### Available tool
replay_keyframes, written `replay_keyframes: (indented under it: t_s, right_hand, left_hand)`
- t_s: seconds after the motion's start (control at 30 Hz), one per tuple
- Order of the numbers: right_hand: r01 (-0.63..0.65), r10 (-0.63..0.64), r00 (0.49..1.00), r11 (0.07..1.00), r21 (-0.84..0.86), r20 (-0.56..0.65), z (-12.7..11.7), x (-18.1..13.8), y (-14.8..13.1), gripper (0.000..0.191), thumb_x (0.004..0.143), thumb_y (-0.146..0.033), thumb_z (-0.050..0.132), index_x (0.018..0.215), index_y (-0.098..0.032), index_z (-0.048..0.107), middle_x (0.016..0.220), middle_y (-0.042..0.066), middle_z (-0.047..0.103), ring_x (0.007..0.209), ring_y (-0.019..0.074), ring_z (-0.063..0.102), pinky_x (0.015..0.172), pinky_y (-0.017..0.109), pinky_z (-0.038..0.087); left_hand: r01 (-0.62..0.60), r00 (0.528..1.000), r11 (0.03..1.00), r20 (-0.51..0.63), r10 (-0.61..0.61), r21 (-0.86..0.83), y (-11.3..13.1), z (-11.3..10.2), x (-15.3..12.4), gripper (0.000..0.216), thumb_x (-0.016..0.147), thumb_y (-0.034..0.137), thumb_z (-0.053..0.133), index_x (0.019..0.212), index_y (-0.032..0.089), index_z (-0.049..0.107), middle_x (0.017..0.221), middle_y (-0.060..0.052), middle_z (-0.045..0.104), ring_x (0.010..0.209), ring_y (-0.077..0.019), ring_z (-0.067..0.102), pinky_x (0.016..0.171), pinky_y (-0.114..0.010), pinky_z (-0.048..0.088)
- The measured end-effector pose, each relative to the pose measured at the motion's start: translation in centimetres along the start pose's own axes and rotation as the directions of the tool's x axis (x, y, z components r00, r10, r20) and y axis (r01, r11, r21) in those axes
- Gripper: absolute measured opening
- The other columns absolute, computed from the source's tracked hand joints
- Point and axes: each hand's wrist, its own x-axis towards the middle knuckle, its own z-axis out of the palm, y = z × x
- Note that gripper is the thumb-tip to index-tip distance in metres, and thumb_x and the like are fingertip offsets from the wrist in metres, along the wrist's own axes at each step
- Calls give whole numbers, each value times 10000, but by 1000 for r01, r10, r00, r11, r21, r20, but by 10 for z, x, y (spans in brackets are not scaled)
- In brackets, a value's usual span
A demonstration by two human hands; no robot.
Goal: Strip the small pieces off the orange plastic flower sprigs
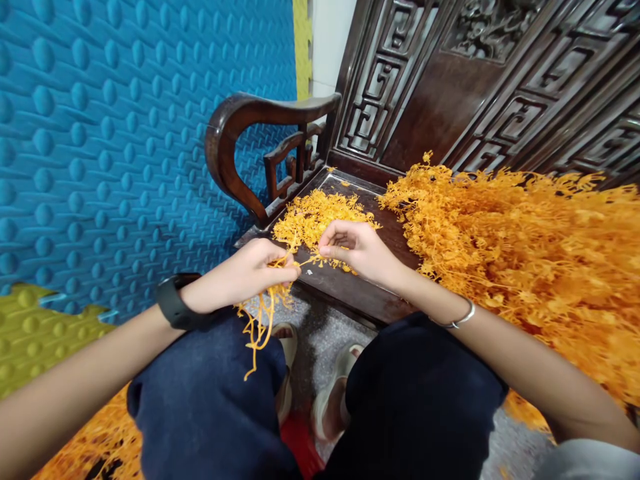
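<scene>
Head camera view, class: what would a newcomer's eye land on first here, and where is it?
First, the big heap of orange sprigs piled on the carved wooden bench at right. Next, the two hands at centre: the left hand grips a hanging orange bunch, the right hand pinches a strand. Behind, at left, stands a blue studded mat.

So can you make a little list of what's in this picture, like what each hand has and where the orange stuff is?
left hand: shut on a bunch of orange sprigs hanging over the knee
right hand: fingers pinch one sprig tip
small pile: on the dark wooden bench seat
big heap: right side of the seat
wall: blue bumpy foam mat
left wrist: black watch
</scene>
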Motion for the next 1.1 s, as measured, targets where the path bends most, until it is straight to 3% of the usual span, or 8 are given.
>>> replay_keyframes:
  t_s: [0.1, 0.2, 0.33, 0.6, 0.77, 0.87, 0.97, 1.1]
  right_hand:
    - [-58, 62, 969, 998, 27, -239, -29, 3, 20, 95, 623, -157, 648, 632, -160, 553, 653, -3, 580, 630, 111, 536, 641, 287, 444]
    - [-103, 112, 816, 993, 49, -566, -65, 5, 46, 97, 593, -160, 661, 630, -161, 571, 635, -5, 568, 600, 108, 517, 640, 288, 440]
    - [-140, 111, 810, 990, -6, -575, -85, 10, 72, 136, 615, -237, 684, 709, -147, 643, 722, 33, 634, 659, 130, 555, 704, 306, 455]
    - [-201, 192, 792, 978, 49, -580, -76, 35, 89, 195, 754, -170, 517, 877, -122, 661, 907, 86, 680, 689, 139, 611, 740, 325, 494]
    - [-171, 124, 883, 983, -64, -452, -64, 32, 71, 307, 815, -142, 461, 1080, -149, 615, 1208, 96, 592, 1044, 183, 580, 943, 379, 422]
    - [-61, 60, 991, 998, -2, -116, -45, 20, 39, 291, 867, -291, 474, 1103, -173, 597, 1210, 89, 594, 1035, 172, 577, 931, 375, 433]
    - [-9, -30, 959, 991, 136, 281, -26, 8, 6, 386, 803, -291, 597, 1169, -179, 550, 1125, 80, 631, 920, 145, 621, 850, 330, 480]
    - [46, -58, 929, 998, 41, 366, -11, 1, -13, 235, 732, -194, 677, 953, -130, 634, 828, 25, 668, 772, 114, 610, 781, 294, 478]
  left_hand:
    - [59, 998, 996, -31, -61, -65, -2, -5, -7, 314, 741, 348, 488, 486, 165, 484, 450, 40, 394, 435, -75, 339, 435, -216, 257]
    - [55, 991, 992, -111, -68, -115, -8, -12, -15, 320, 760, 356, 502, 508, 160, 524, 487, 19, 482, 470, -82, 403, 467, -216, 306]
    - [-1, 982, 995, -189, -17, -98, -14, -16, -18, 284, 777, 402, 547, 669, 158, 644, 667, -9, 622, 633, -119, 523, 591, -228, 389]
    - [-48, 965, 995, -260, 24, -87, -11, -11, -12, 250, 770, 393, 603, 785, 163, 698, 798, -10, 686, 768, -141, 593, 706, -232, 429]
    - [-95, 955, 985, -292, 50, -143, -8, -6, -5, 205, 770, 323, 601, 829, 160, 710, 916, -31, 724, 883, -164, 637, 825, -256, 463]
    - [-126, 958, 978, -277, 75, -169, -5, -3, -1, 180, 768, 299, 595, 800, 161, 706, 875, -23, 724, 848, -154, 644, 812, -253, 476]
    - [-162, 964, 970, -241, 115, -182, 0, 0, 2, 140, 752, 273, 604, 720, 162, 684, 774, 1, 705, 769, -132, 636, 754, -228, 480]
    - [-176, 968, 965, -211, 134, -197, 3, 2, 2, 107, 746, 239, 609, 685, 163, 654, 712, 34, 659, 703, -94, 593, 686, -182, 451]
